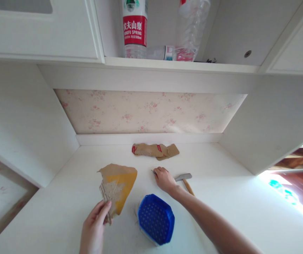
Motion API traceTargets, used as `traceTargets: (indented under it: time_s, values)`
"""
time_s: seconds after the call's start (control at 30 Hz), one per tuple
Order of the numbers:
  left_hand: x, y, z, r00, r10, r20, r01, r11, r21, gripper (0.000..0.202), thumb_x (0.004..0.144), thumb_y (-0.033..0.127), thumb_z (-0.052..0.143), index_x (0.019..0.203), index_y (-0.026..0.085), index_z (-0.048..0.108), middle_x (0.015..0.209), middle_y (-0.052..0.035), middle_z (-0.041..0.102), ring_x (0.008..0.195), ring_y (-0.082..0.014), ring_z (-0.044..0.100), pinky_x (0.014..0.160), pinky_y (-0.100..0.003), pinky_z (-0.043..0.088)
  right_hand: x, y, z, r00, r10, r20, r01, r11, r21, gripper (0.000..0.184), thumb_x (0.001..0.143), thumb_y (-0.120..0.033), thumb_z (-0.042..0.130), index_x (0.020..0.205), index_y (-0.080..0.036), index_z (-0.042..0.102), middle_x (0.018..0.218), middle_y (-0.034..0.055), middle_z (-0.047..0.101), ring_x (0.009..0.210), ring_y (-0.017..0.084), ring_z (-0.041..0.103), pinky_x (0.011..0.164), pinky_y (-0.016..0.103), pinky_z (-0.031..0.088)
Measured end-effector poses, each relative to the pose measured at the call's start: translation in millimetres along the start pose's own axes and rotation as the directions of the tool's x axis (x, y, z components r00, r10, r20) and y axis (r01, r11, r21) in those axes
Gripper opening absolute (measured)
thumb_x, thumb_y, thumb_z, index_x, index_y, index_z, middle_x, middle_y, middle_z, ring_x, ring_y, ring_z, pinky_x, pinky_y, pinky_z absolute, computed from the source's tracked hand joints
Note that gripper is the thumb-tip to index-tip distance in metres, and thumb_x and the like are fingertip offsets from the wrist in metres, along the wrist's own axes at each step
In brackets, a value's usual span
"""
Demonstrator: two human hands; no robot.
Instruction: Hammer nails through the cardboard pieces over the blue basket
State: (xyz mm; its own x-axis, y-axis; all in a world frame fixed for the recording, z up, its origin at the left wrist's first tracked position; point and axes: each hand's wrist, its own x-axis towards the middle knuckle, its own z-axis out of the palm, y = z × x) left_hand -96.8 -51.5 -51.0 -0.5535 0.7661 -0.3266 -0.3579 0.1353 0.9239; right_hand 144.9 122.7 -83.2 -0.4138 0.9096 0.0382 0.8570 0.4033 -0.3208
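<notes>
My left hand [94,220] pinches a torn piece of cardboard [122,187] by its lower edge. Part of its yellow face is ripped away, baring brown paper and corrugation. On the white surface, my right hand [164,179] is closed around a thin grey pointed object [154,172]. Only its tip shows, so its kind is unclear. A hammer [185,176] with a grey head and wooden handle lies partly hidden behind my right forearm. Between my arms stands a blue plastic basket [156,218] with a perforated bottom.
Crumpled brown cardboard strips [154,150] lie near the back ledge. Above, a shelf [183,67] bears a labelled water bottle [135,31], a clear bottle [192,28] and a bottle on its side [156,53]. Side panels [273,116] and a cabinet door [40,33] enclose the surface.
</notes>
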Motion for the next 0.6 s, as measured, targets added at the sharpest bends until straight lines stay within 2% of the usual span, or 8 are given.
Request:
traceTargets:
  time_s: [0.07,0.17,0.3,0.4,0.43,0.5,0.53,0.6]
  values:
    - [-11,7,12.0,0.995,-0.004,0.100,0.000,0.999,0.036,0.047,0.055,0.050,0.086,0.085,0.018,0.070,0.071,0.0008,0.062,0.063,-0.0140,0.050,0.052,-0.022,0.045,-2,2,-2,1.000,0.006,-0.005,-0.006,0.999,0.053,0.022,0.095,-0.031,0.062,0.113,-0.018,0.064,0.119,0.0065,0.066,0.106,0.023,0.064,0.092,0.047,0.052]
    - [-29,16,28.8,0.966,-0.006,0.258,-0.025,0.993,0.116,0.039,0.063,0.052,0.081,0.074,0.017,0.066,0.062,0.0024,0.053,0.057,-0.0127,0.045,0.050,-0.022,0.045,-6,6,-10,0.999,0.025,-0.025,-0.021,0.986,0.165,0.023,0.095,-0.031,0.062,0.114,-0.018,0.064,0.120,0.0067,0.066,0.107,0.024,0.063,0.094,0.048,0.051]
    - [-47,18,42.7,0.919,-0.053,0.390,-0.034,0.976,0.213,0.041,0.069,0.056,0.075,0.078,0.016,0.069,0.063,0.0009,0.051,0.057,-0.0131,0.045,0.048,-0.022,0.044,-24,15,-32,0.992,0.107,-0.071,-0.072,0.920,0.386,0.024,0.096,-0.034,0.059,0.114,-0.018,0.063,0.114,0.0061,0.067,0.101,0.022,0.065,0.090,0.045,0.052]
    - [-53,12,45.6,0.903,-0.082,0.423,-0.031,0.966,0.255,0.045,0.069,0.058,0.074,0.086,0.016,0.071,0.062,0.0012,0.051,0.056,-0.0132,0.044,0.048,-0.022,0.044,-49,19,-51,0.978,0.196,-0.069,-0.120,0.804,0.582,0.029,0.100,-0.041,0.048,0.107,-0.019,0.065,0.103,0.0057,0.069,0.094,0.020,0.065,0.090,0.043,0.052]
    - [-54,9,45.3,0.899,-0.092,0.428,-0.029,0.963,0.268,0.046,0.070,0.058,0.074,0.090,0.017,0.072,0.062,0.0017,0.050,0.055,-0.0131,0.043,0.047,-0.022,0.043,-60,18,-57,0.975,0.220,-0.042,-0.141,0.747,0.649,0.035,0.101,-0.045,0.042,0.108,-0.019,0.064,0.098,0.0057,0.070,0.086,0.019,0.066,0.084,0.040,0.054]
    - [-55,4,43.1,0.884,-0.123,0.451,-0.023,0.952,0.305,0.048,0.073,0.058,0.072,0.099,0.017,0.073,0.061,0.0020,0.051,0.054,-0.0133,0.044,0.047,-0.022,0.042,-82,16,-66,0.972,0.234,0.023,-0.167,0.618,0.768,0.046,0.101,-0.052,0.032,0.115,-0.019,0.059,0.102,0.0072,0.068,0.082,0.018,0.067,0.075,0.035,0.057]
    - [-55,2,41.4,0.872,-0.142,0.469,-0.023,0.944,0.328,0.048,0.075,0.057,0.071,0.103,0.017,0.072,0.062,0.0012,0.053,0.055,-0.0142,0.047,0.049,-0.023,0.043,-94,13,-68,0.971,0.233,0.055,-0.180,0.559,0.810,0.048,0.101,-0.054,0.030,0.117,-0.019,0.058,0.103,0.0074,0.067,0.080,0.017,0.066,0.072,0.033,0.057]
    - [-54,-2,37.7,0.839,-0.195,0.507,-0.018,0.923,0.385,0.050,0.077,0.056,0.070,0.110,0.018,0.072,0.070,-0.0020,0.061,0.063,-0.0171,0.054,0.053,-0.023,0.045,-116,8,-69,0.968,0.218,0.127,-0.217,0.461,0.860,0.045,0.098,-0.055,0.038,0.119,-0.020,0.057,0.101,0.0063,0.067,0.074,0.016,0.064,0.067,0.032,0.056]
